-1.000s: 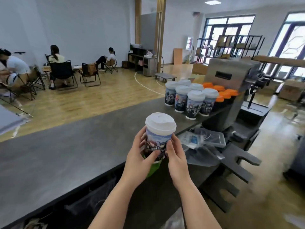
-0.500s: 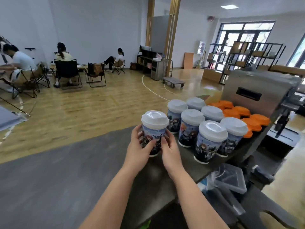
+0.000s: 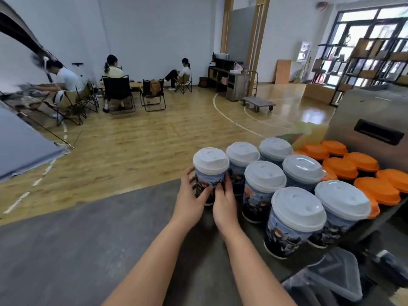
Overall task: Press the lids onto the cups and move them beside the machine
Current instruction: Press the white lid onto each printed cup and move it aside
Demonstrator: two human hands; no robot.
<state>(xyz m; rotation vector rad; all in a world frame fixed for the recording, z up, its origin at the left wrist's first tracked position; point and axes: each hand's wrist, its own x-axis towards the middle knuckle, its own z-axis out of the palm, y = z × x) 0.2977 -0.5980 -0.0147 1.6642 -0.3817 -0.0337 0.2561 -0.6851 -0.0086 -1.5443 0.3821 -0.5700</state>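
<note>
Fingers [image 3: 190,173] of the left hand [image 3: 190,200] curl round the left side of a printed cup [image 3: 209,186], while the right hand [image 3: 224,200] wraps its fingers [image 3: 227,180] round the cup's right side; the two thumbs meet on the near face of the cup. Both hands grip it low on its wall, below its white lid [image 3: 210,160], which sits pressed down on the rim. Whether the cup's base touches the grey counter [image 3: 88,250] cannot be told, since the hands cover it.

Just right of the right fingers stand six more lidded cups [image 3: 278,188], packed close in two rows, the held cup at the left end of the far row. Farther right of them lies a cluster of orange lids [image 3: 353,166], and beyond those rises the steel machine [image 3: 371,120]. Below the cups, nearer than the hands and to the right, sits a clear plastic box [image 3: 335,274].

Far past the fingers, across the wooden floor [image 3: 154,140], people sit on folding chairs [image 3: 117,93].
</note>
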